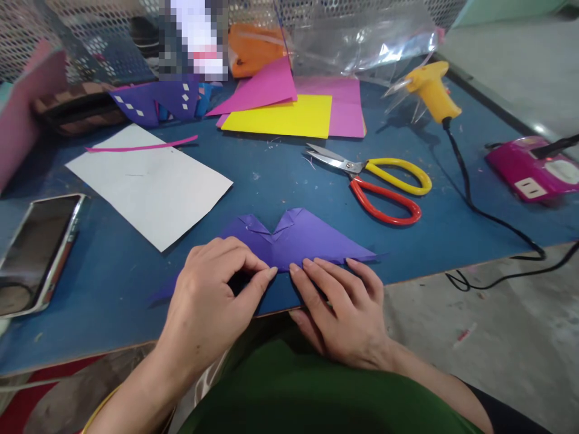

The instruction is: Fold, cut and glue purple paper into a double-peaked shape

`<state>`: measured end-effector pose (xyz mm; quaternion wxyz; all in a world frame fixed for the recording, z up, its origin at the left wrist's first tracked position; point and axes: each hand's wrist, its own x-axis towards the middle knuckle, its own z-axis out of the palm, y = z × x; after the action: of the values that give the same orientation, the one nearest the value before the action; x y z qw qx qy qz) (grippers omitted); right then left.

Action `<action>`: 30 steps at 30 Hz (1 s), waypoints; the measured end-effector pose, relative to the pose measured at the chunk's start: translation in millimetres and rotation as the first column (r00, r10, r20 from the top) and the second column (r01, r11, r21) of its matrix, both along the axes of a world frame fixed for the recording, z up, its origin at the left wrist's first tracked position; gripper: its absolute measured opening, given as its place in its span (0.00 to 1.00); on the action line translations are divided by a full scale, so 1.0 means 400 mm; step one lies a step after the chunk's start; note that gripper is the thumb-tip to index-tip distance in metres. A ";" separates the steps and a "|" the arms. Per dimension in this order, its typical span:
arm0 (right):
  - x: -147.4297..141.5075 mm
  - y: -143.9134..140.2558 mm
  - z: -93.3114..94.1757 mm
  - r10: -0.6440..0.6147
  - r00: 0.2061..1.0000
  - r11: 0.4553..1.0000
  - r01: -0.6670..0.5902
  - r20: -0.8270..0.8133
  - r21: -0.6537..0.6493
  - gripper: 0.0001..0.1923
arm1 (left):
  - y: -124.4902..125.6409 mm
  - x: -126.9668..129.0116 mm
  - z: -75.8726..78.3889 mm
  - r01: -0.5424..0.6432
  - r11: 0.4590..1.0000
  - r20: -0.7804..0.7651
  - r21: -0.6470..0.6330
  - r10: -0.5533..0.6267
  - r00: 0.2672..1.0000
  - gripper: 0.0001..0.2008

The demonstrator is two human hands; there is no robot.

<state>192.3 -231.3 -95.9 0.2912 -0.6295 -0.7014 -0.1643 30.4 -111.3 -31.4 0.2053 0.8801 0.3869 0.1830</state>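
A folded purple paper [312,238] lies near the table's front edge, with two raised peaks and a V-shaped notch between them. My left hand [217,286] pinches its near edge around the middle, thumb and index finger together, and covers part of its left side. Fingers outstretched, my right hand [341,301] rests along the same edge just to the right, the fingertips touching the paper; its thumb is low by the table edge. Beyond the paper, scissors [355,172] with one yellow and one red handle lie with their blades parted.
Left stand a phone [38,253] and a white sheet [154,193] with a pink strip [149,146] on it. Behind are yellow paper [289,117], pink paper [346,108] and a purple zigzag piece [158,102]. A yellow glue gun [432,90] and magenta power socket [527,172] are at right.
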 end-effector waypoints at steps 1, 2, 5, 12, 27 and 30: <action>0.000 -0.001 -0.001 0.002 1.000 1.000 -0.002 0.003 -0.005 0.20 | -0.001 0.001 0.000 -0.008 1.000 -0.004 0.006 0.008 1.000 0.10; 0.000 -0.002 -0.002 0.003 1.000 1.000 -0.003 0.005 -0.010 0.20 | -0.001 0.003 -0.001 -0.013 1.000 -0.007 0.012 0.013 1.000 0.11; -0.001 -0.008 -0.003 0.001 1.000 1.000 -0.001 0.014 -0.020 0.21 | -0.001 0.008 -0.001 -0.007 1.000 -0.010 0.007 0.007 1.000 0.12; -0.018 -0.001 0.010 0.031 0.998 1.000 -0.031 0.049 0.003 0.24 | 0.001 0.011 -0.003 0.019 1.000 0.011 0.013 -0.019 1.000 0.11; -0.039 0.019 -0.015 -0.005 0.996 0.995 -0.004 0.092 0.097 0.25 | 0.005 -0.043 0.004 0.114 0.969 -0.036 0.220 -0.109 0.993 0.08; -0.036 0.019 -0.018 -0.007 0.995 0.995 -0.003 0.095 0.100 0.25 | 0.003 -0.047 0.003 0.126 0.966 -0.055 0.226 -0.117 0.992 0.08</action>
<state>177.9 -223.9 -103.1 0.2883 -0.6063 -0.7047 -0.2293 11.5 -110.1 -30.0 0.1051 0.9236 0.3126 0.1954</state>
